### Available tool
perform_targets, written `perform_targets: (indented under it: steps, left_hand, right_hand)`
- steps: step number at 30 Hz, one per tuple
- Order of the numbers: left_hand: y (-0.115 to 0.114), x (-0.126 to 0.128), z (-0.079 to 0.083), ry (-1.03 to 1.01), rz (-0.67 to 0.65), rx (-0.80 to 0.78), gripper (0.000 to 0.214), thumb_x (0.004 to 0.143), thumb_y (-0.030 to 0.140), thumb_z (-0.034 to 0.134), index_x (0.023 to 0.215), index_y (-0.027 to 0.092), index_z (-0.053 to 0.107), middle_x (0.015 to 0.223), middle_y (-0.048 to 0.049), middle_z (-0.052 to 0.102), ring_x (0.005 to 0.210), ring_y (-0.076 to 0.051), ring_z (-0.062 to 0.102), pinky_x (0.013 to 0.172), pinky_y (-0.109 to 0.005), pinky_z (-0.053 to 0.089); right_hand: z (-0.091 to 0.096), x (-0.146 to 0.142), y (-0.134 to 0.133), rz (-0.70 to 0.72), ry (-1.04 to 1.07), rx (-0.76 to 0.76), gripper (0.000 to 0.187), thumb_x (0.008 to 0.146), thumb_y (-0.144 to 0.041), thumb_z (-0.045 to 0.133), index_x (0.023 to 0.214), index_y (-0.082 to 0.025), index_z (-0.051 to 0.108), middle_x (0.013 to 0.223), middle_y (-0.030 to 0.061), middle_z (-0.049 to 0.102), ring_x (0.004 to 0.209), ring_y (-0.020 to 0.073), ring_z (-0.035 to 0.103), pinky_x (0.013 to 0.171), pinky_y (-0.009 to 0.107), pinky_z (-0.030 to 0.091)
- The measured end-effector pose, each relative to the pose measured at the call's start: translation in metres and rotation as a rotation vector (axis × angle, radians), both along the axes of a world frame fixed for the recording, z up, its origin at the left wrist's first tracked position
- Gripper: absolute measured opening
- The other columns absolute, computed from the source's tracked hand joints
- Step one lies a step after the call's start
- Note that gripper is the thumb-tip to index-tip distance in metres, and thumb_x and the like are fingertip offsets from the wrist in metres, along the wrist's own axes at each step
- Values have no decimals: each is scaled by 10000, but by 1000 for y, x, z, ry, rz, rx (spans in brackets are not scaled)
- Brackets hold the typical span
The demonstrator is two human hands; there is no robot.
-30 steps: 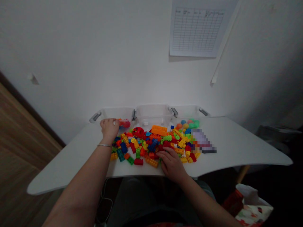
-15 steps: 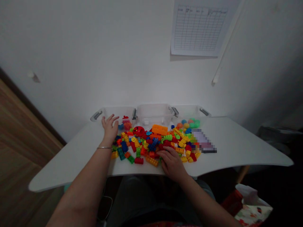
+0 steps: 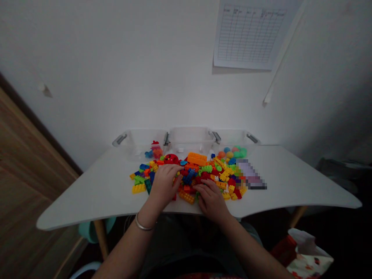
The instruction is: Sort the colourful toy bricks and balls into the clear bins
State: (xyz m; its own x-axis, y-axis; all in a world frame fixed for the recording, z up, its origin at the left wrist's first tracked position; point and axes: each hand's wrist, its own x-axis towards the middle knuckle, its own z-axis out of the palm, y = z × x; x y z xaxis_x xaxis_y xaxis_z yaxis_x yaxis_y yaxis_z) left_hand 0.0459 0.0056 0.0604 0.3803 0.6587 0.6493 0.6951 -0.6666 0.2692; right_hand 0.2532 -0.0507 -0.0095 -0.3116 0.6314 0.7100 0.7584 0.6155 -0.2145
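Note:
A heap of colourful toy building bricks [image 3: 192, 167] spreads across the white table [image 3: 299, 178]. Over its left-centre part reaches my left hand [image 3: 166, 185], with thumb and fingers apart and nothing visible between them. My right hand [image 3: 213, 200] rests at the heap's near edge, its fingers loosely bent and apart, touching red pieces. Between the two hands lie a dark blue piece [image 3: 190, 176] and a long yellow-orange brick [image 3: 186, 197]. A large orange brick [image 3: 197, 158] and a red rounded piece [image 3: 171, 159] sit at the back of the heap. The left hand covers some bricks.
Three clear bins stand along the wall: the left bin [image 3: 136, 137] holds red and blue pieces, the middle bin [image 3: 190, 135] is beside it, and the right bin [image 3: 235, 135] holds coloured egg-like pieces [image 3: 229, 154]. A pixelated flat object [image 3: 251, 174] lies right of the bricks.
My left hand has come back from the left bin, moving right and nearer, to hover over the bricks. The right hand has stayed in place.

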Motion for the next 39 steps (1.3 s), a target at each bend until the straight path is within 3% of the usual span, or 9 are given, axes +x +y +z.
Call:
perform_targets:
  steps: [4,9,21,34,39]
  left_hand:
    - [-13,8,-7,202,-18,22,295,829,174,567,1109,231,643,1112,-55,678,1052,-247,574,1004,-483,393]
    - [-13,14,-19,210,43,-30,331,802,140,575,1122,203,629,1164,-82,662,1083,-254,576,991,-476,425]
    - [-12,21,-47,363,72,12,385,850,133,542,1172,314,649,1325,-58,593,1272,-307,468,1044,-556,388]
    - [-4,21,-35,252,32,-42,366,815,150,568,1163,242,636,1202,-90,644,1159,-280,537,1049,-552,368]
    - [1,22,-28,172,94,-63,342,778,87,542,1087,203,632,1062,-100,647,1000,-246,589,899,-441,486]
  right_hand:
    - [-1,0,0,-4,-4,-2,395,807,-86,490,1168,-191,611,1087,67,691,1153,244,513,1044,475,416]
    - [-2,0,1,-3,-9,-4,391,808,-89,491,1169,-183,612,1094,65,689,1154,253,510,1047,477,412]
    - [1,0,0,-9,-14,-5,359,833,-109,491,1161,-186,616,1091,66,693,1148,241,517,1045,469,413]
    - [1,0,-1,-4,-5,-20,373,828,-100,495,1170,-191,613,1089,69,690,1153,247,514,1041,479,420]
    - [-1,0,0,-6,-4,-26,375,821,-100,501,1168,-187,612,1097,65,689,1154,251,509,1041,479,418]
